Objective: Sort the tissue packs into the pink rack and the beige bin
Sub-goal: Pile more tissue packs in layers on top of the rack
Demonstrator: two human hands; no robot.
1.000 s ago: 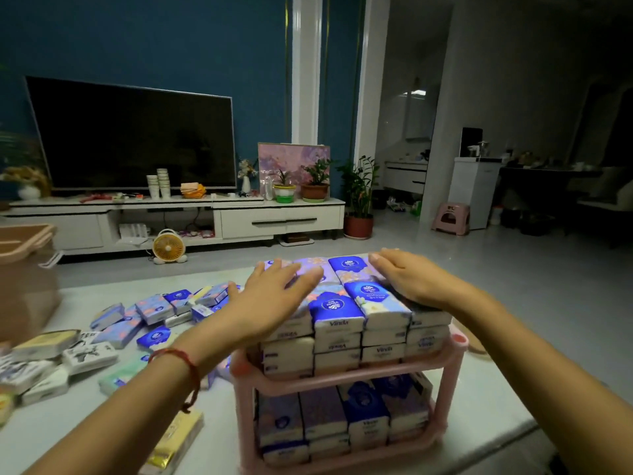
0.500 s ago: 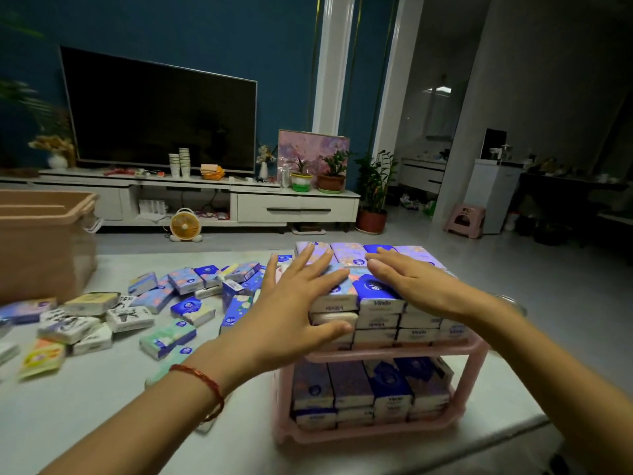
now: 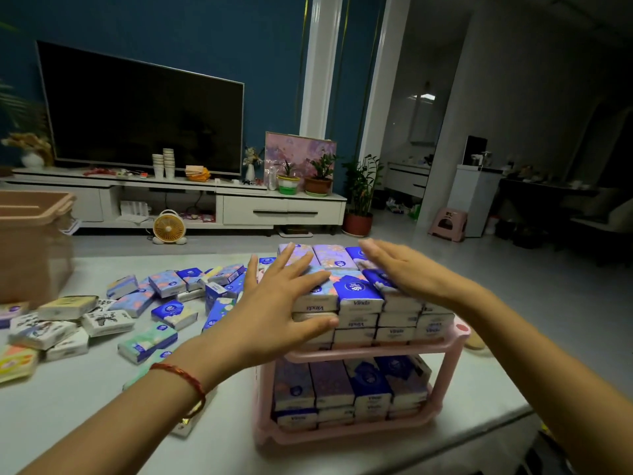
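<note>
Pink rack (image 3: 394, 348) on the bench (image 3: 85, 399) holds tissue packs (image 3: 356, 293) in both tiers. Left hand (image 3: 274, 310) presses, fingers spread, on the top stack's left front; right hand (image 3: 407, 272), fingers straight, seems to rest on its right. Loose packs (image 3: 147, 341) lie left of the rack, beige bin (image 3: 30, 255) farther left.

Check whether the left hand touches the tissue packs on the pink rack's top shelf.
Touching. Head view: left hand lies on the tissue packs, thumb against their front.
</note>
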